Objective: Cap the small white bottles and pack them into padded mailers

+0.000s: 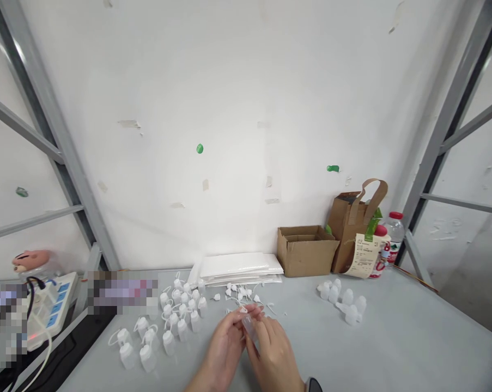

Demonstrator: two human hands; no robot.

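Both of my hands meet at the front middle of the table. My right hand (273, 344) is closed around a small translucent plastic bottle (249, 326), which is tilted. At the bottle's upper end, the fingers of my left hand (226, 340) close on a small white cap (243, 310). Whether the cap touches the bottle is partly hidden by my fingers. Just beyond my hands lies a loose pile of white caps (241, 294). To the left stand several small white bottles (182, 329) with caps and looped straps.
Several translucent bottles (351, 314) lie at the right. Along the wall are white flat packs (233, 268), an open cardboard box (309, 258), a paper bag (344, 234) and a red-capped bottle (395, 228). A power strip (60, 307) with cables sits at the left.
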